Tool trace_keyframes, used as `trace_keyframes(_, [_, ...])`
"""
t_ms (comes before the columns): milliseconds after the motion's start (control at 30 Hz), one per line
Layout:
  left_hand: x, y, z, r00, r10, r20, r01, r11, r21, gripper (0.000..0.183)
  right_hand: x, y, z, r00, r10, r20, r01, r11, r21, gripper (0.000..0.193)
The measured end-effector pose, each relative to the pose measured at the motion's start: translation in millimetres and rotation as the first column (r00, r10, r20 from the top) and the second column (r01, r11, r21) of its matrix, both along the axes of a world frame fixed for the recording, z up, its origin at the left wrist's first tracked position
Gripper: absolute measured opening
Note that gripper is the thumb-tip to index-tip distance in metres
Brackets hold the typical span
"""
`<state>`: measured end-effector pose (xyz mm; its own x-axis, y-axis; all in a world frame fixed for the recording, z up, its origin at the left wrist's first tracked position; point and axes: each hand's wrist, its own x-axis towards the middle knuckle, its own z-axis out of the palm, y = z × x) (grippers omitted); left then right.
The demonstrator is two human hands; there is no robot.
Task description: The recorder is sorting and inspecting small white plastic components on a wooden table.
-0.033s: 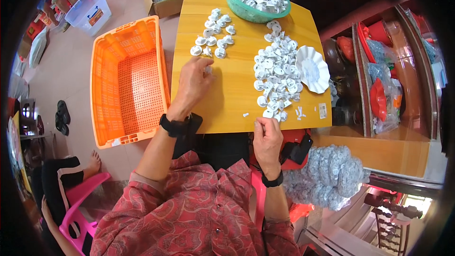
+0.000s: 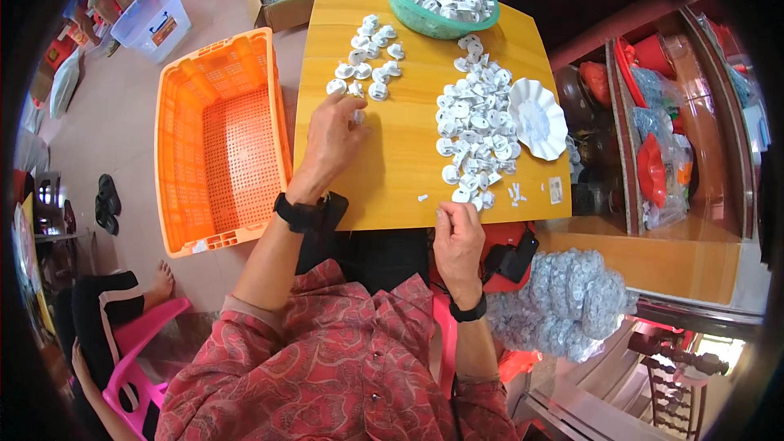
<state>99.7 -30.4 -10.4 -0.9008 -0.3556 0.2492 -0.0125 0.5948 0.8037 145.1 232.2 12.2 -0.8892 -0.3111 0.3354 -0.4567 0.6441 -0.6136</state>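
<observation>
My left hand (image 2: pixel 333 140) is over the left half of the yellow table, its fingers closed around a small white plastic part (image 2: pixel 357 117). Just beyond its fingertips stands a loose group of similar white round parts with raised tops (image 2: pixel 362 71). At the table's near edge my right hand (image 2: pixel 460 249) is closed, thumb against bent fingers. Whatever it may pinch is hidden. Its fingertips are beside the near end of a long heap of white round parts (image 2: pixel 478 114). Tiny white slivers (image 2: pixel 516 193) lie to the right of that end.
A green basin (image 2: pixel 408 12) full of white parts stands at the table's far edge. A white fluted dish (image 2: pixel 537 120) sits right of the heap. An orange crate (image 2: pixel 167 147) is on the floor at left, and bagged clear parts (image 2: pixel 572 298) lie at right.
</observation>
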Motion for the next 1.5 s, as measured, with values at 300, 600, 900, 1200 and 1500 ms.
trace_keyframes(300, [2,31,16,0.984,0.137,-0.11,-0.167,0.929,-0.331,0.038,4,-11,-1,0.982,0.166,-0.085,-0.133,0.944,0.303,0.034])
trace_keyframes(600, [-1,114,3,0.888,-0.454,-0.07,0.447,0.89,-0.093,0.017,15,-6,4,0.977,0.201,-0.077,-0.151,0.895,0.419,0.037])
trace_keyframes(900, [-6,130,1,0.904,-0.428,-0.006,0.419,0.888,-0.188,0.027,19,1,-10,0.938,0.258,-0.233,-0.157,0.913,0.377,0.002])
trace_keyframes(1200, [-7,130,-3,0.899,-0.435,-0.056,0.428,0.898,-0.099,0.023,23,2,-15,0.961,0.172,-0.218,-0.102,0.95,0.297,0.009])
trace_keyframes(1500, [22,107,-16,0.901,-0.419,-0.11,0.396,0.693,0.602,0.026,27,3,-1,0.996,-0.03,0.088,0.043,0.986,-0.161,0.011])
